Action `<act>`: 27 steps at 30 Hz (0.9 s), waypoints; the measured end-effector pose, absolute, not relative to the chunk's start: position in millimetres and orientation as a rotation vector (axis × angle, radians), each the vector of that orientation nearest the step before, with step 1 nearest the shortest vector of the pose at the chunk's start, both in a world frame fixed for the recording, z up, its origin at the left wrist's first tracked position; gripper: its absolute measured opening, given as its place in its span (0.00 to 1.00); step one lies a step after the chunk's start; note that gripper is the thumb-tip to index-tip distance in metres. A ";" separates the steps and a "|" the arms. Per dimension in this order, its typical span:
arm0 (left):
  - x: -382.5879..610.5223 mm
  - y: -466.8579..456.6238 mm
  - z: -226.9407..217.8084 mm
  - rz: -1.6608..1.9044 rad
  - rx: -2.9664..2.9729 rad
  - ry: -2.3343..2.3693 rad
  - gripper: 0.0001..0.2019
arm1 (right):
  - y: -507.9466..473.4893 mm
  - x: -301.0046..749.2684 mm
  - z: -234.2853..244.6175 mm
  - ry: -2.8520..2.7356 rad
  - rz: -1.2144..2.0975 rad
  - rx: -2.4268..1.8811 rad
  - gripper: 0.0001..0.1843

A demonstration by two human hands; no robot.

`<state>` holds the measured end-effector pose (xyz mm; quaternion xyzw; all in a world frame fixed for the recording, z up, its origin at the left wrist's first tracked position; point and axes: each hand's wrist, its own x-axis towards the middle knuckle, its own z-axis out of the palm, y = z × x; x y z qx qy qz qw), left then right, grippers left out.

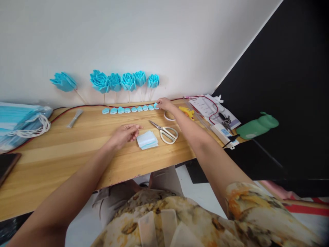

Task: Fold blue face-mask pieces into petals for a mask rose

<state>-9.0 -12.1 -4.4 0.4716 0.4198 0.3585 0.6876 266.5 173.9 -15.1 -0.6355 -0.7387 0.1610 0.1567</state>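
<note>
My right hand (pixel 164 103) reaches to the back of the table, its fingers pinched on a small folded blue petal (pixel 155 106) at the right end of a row. Several similar folded petals (pixel 127 110) line up to its left along the back edge. My left hand (pixel 125 136) hovers over the table with loosely curled fingers and nothing visible in them. Just right of its fingertips lies a stack of pale blue-white fabric squares (pixel 147 140). Scissors (pixel 167 133) with white handles lie beside the stack, blades slightly apart, pointing to the back left.
Several blue fabric flowers (pixel 128 81) on sticks lean against the wall. To the left are a bag of blue masks (pixel 19 120), a bundle of thin sticks (pixel 74 118) and a phone (pixel 7 166). A tape roll (pixel 169 116), yellow glue gun (pixel 187 112), power strip (pixel 224 134) and green bottle (pixel 257 127) occupy the right.
</note>
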 end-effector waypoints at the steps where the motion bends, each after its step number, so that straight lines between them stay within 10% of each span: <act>1: -8.7 -12.0 -4.6 0.806 1.058 0.947 0.24 | 173.7 265.9 -15.9 -2.095 0.460 -1.829 0.15; 27: -10.8 -6.5 -8.2 1.079 1.058 0.954 0.13 | 31.3 309.0 2.7 -2.152 0.197 -1.695 0.15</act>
